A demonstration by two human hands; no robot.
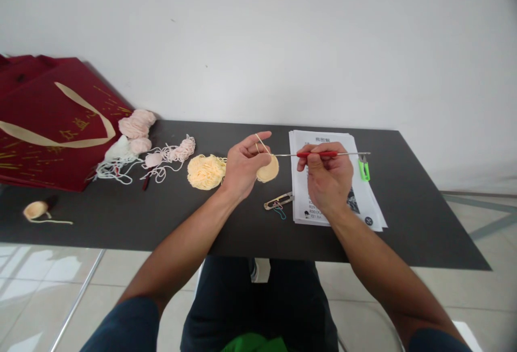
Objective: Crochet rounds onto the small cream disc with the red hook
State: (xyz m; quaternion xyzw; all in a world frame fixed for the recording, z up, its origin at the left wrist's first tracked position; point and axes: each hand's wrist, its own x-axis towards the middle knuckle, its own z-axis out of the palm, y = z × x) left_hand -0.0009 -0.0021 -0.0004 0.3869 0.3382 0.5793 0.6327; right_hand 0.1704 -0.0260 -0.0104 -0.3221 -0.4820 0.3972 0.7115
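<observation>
My left hand [245,164] pinches a small round piece of pale yellow crochet [269,169] at its upper edge. A yellow strand runs over the raised index finger of that hand. My right hand [329,177] grips a crochet hook [317,154] by its red handle, with the metal shaft level and pointing left. The hook's tip meets the top of the crochet piece; the exact stitch is too small to make out. Just left of my left hand lies a ball of yellow yarn [206,172] on the dark table.
Printed sheets [301,190] lie under my right hand, with green thread snips [364,169] beside them. Metal snips [278,201] and a teal stitch marker [279,212] lie nearer me. Pink yarn [137,124], a dark red bag [44,126] and a small crocheted piece [35,210] are at left.
</observation>
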